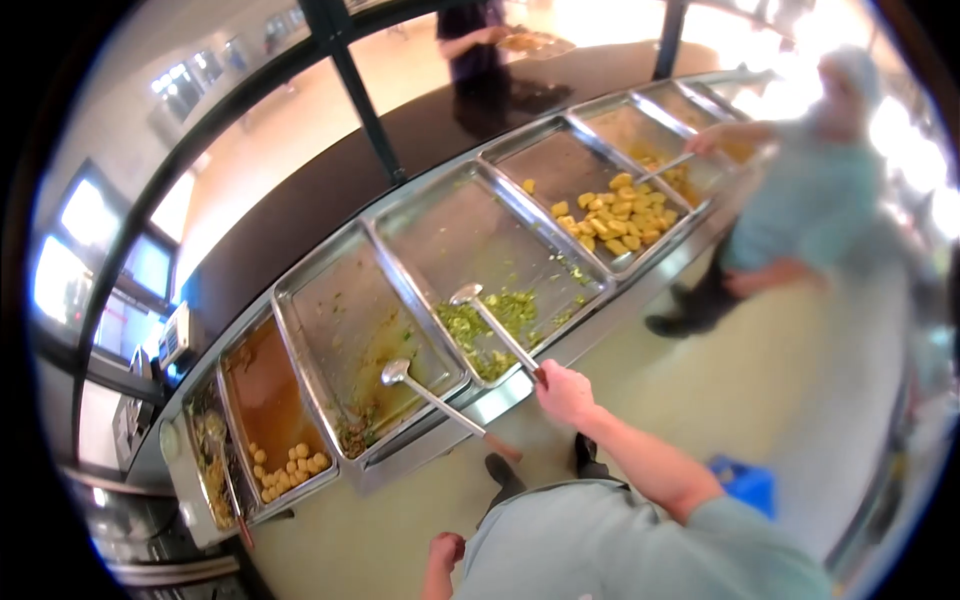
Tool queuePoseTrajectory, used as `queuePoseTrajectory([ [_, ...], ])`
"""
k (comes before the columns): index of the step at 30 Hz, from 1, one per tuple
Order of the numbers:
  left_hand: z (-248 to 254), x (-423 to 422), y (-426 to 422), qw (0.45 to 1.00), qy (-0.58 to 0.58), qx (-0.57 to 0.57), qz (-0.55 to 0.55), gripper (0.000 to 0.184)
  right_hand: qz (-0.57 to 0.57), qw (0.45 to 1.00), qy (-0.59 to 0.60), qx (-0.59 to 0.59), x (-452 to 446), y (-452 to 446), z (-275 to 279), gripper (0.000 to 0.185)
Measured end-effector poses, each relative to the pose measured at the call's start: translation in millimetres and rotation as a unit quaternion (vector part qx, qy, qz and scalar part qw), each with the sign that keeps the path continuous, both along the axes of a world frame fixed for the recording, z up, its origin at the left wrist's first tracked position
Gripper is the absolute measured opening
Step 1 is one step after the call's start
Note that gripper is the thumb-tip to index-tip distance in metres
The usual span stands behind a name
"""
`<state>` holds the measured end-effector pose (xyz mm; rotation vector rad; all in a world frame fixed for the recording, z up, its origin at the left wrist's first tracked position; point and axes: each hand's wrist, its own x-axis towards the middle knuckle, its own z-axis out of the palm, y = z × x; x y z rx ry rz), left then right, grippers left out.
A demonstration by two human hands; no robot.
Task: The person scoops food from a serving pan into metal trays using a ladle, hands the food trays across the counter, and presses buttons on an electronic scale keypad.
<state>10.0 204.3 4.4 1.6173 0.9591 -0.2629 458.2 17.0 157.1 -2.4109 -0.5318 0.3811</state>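
My right hand (565, 393) is closed round the handle of a ladle (500, 329), whose bowl rests over a metal tray (440, 235) with chopped green vegetables (490, 325). Down at my side, my left hand (448, 547) hangs with its fingers curled; I cannot make out anything in it. A second ladle (430, 397) lies across the neighbouring tray (345, 285), which holds a few scraps, its handle sticking out over the front edge.
Yellow chunks (620, 215) lie in a tray to the right, where a co-worker (815, 190) holds a utensil. Round pieces (290, 470) sit in brown sauce at left. A blue container (743, 484) stands on the floor. Behind the dark counter (300, 215), a person (470, 40) holds a plate.
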Motion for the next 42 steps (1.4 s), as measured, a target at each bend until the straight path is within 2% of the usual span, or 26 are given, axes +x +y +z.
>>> queuePoseTrajectory([
  [1, 2, -2, -2, 0.995, -0.079, 0.041, -0.049, 0.013, -0.011, 0.999, 0.025, 0.041, 2, -4, 2, 0.029],
  [3, 3, 4, -10, 0.997, -0.07, 0.005, 0.011, 0.014, -0.034, 0.993, 0.043, 0.104, 4, -14, -2, 0.025],
  [4, 8, 18, -16, 0.99, 0.02, -0.073, 0.118, 0.014, -0.024, 0.995, 0.027, 0.089, 7, -16, -1, 0.026],
  [5, 14, 32, -22, 0.957, 0.11, -0.149, 0.222, 0.014, -0.016, 0.997, 0.012, 0.073, 12, -16, 0, 0.026],
  [9, 64, 57, -45, 0.979, 0.138, -0.069, 0.133, 0.014, 0.042, 0.997, -0.033, 0.056, 29, 2, 7, 0.03],
  [12, 68, 60, -51, 0.987, 0.14, -0.021, 0.08, 0.015, 0.091, 0.988, -0.117, 0.036, 22, 3, -3, 0.037],
  [14, 48, 43, -56, 0.988, 0.114, -0.013, 0.106, 0.015, 0.11, 0.985, -0.133, -0.001, 9, -20, -9, 0.042],
  [17, -12, 3, -38, 0.99, 0.034, -0.109, 0.082, 0.015, 0.13, 0.983, -0.111, -0.063, -14, -62, 23, 0.044],
  [19, -22, -5, -37, 0.998, -0.011, -0.032, 0.046, 0.014, 0.131, 0.987, -0.079, -0.056, -20, -90, 43, 0.045],
  [21, -18, -7, -43, 0.998, 0.033, -0.009, 0.061, 0.012, 0.093, 0.989, -0.102, 0.053, -13, -100, 26, 0.046],
  [22, 23, 23, -47, 0.99, 0.101, -0.026, 0.092, 0.011, 0.08, 0.985, -0.106, 0.109, -13, -97, 18, 0.047],
  [23, 46, 38, -47, 0.978, 0.165, -0.043, 0.12, 0.01, 0.066, 0.987, -0.098, 0.109, -10, -85, 17, 0.046],
  [28, 60, 55, -33, 0.972, 0.153, -0.09, 0.154, 0.01, -0.029, 0.994, -0.079, 0.074, 24, -25, 10, 0.044],
  [30, 50, 58, -24, 0.988, 0.102, -0.063, 0.1, 0.011, -0.015, 0.994, -0.086, 0.07, 13, -30, 6, 0.042],
  [31, 27, 41, -21, 0.996, 0.048, -0.039, 0.056, 0.011, -0.009, 0.993, -0.093, 0.067, 6, -35, 4, 0.04],
  [33, 26, 49, -20, 0.988, 0.089, -0.076, 0.103, 0.012, 0.042, 0.996, -0.075, 0.039, -15, -60, 13, 0.038],
  [36, 30, 57, -18, 0.978, 0.128, -0.095, 0.131, 0.013, 0.058, 0.992, -0.035, 0.106, -36, -93, 33, 0.038],
  [39, 30, 64, -18, 0.98, 0.135, -0.089, 0.115, 0.013, 0.003, 0.987, -0.048, 0.156, -28, -97, 38, 0.04],
  [42, 29, 69, -19, 0.982, 0.136, -0.076, 0.102, 0.013, -0.056, 0.993, -0.052, 0.095, -3, -84, 33, 0.042],
])
